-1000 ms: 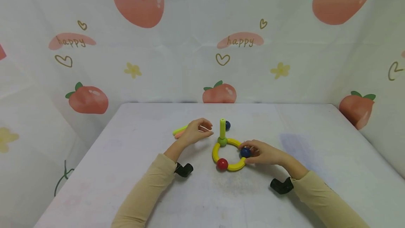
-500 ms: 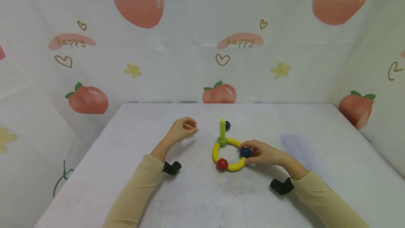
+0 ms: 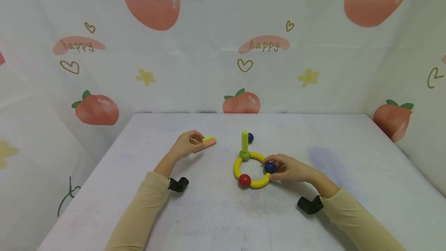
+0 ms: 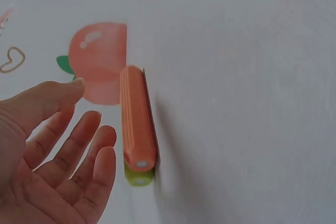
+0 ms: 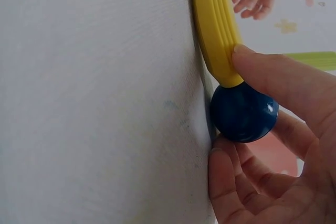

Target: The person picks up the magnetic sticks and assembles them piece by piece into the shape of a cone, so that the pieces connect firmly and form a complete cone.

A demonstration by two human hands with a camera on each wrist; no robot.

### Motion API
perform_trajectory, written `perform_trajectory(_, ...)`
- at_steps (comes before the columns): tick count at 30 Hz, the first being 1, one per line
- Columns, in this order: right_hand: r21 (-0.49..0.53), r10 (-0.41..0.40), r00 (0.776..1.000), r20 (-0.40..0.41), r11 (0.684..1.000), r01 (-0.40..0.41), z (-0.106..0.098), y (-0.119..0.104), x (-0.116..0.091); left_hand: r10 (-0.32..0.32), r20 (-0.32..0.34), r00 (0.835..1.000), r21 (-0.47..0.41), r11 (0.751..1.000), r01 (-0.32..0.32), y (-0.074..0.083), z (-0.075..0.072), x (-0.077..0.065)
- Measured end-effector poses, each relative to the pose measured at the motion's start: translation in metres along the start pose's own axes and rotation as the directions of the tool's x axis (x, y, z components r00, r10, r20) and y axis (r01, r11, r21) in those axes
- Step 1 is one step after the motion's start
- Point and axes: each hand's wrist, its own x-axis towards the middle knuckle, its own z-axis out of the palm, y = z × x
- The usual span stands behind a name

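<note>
My left hand (image 3: 184,145) is beside an orange stick (image 4: 139,121) and a yellow-green stick (image 4: 139,179) that lie together on the table. In the left wrist view its loosely bent fingers stand apart from both sticks. My right hand (image 3: 294,169) holds the right side of a ring at a dark blue ball (image 5: 244,114), the thumb against a yellow curved bar (image 5: 217,30) and the fingers round the ball. The ring also has a red ball (image 3: 245,181) in front and a green ball (image 3: 245,155) at the back, from which a yellow-green stick (image 3: 245,141) rises upright.
Another dark blue ball (image 3: 251,138) lies behind the upright stick. The white table (image 3: 216,220) ends at a backdrop cloth (image 3: 195,73) printed with peaches. Each wrist wears a black camera mount, one on the left (image 3: 179,184) and one on the right (image 3: 310,205).
My left hand has moved left, away from the upright stick and past the two lying sticks, whose right ends now show. The right hand and the ring have stayed in place.
</note>
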Motion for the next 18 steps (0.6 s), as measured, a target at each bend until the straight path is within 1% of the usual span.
perform_trajectory(3,0.002,0.004,1.000,-0.001,1.000,-0.004,-0.0001,-0.0001,-0.0001,0.015,0.000,1.000,0.031,0.999,-0.015,-0.0028,-0.0050,-0.0022)
perform_trajectory(7,0.008,0.006,1.000,0.002,1.000,-0.006,-0.0003,0.0002,-0.0002,0.031,0.007,1.000,0.093,0.995,-0.031,-0.0066,-0.0077,-0.0031)
perform_trajectory(11,0.012,-0.003,1.000,0.007,1.000,0.002,-0.0003,0.0010,0.0000,0.024,0.035,0.999,0.115,0.993,-0.028,-0.0088,-0.0077,-0.0031)
perform_trajectory(18,0.004,-0.013,1.000,0.007,1.000,0.013,-0.0005,0.0015,0.0005,-0.013,0.055,0.998,0.143,0.990,0.005,-0.0086,-0.0035,-0.0022)
